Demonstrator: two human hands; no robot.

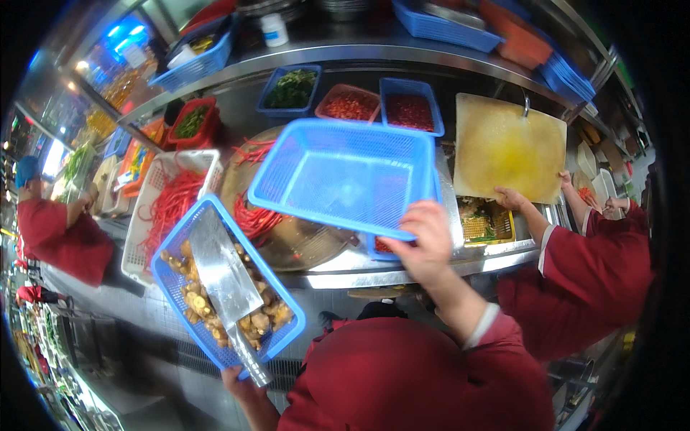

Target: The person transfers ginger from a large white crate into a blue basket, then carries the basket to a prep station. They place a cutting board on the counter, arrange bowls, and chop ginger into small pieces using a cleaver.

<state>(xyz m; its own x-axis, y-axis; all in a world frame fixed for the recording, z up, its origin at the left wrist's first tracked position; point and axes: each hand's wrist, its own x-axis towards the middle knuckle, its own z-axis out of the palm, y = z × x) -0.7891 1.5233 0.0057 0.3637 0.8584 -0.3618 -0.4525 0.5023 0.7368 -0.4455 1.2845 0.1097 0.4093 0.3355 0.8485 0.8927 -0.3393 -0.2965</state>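
Observation:
My left hand point(241, 381) grips the lower rim of a blue plastic basket point(284, 338) tilted at my left. Ginger root pieces point(198, 301) lie in it. Across them rests a metal cleaver point(221, 269), its handle jutting over the rim near my hand. With my right hand point(428, 240) I hold a second blue mesh basket point(345, 178) by its near right corner; nothing lies in it. That basket is above a round chopping board point(310, 245) and hides part of it. Long red chilies point(256, 221) lie on the board.
A white basket point(215, 161) of red chilies stands left. Blue and red tubs with chopped chilies point(350, 106) and greens point(294, 89) line the back, below a steel shelf point(345, 51). At right, a co-worker's hands point(509, 198) hold a yellowed board point(509, 151). Another person point(64, 231) stands left.

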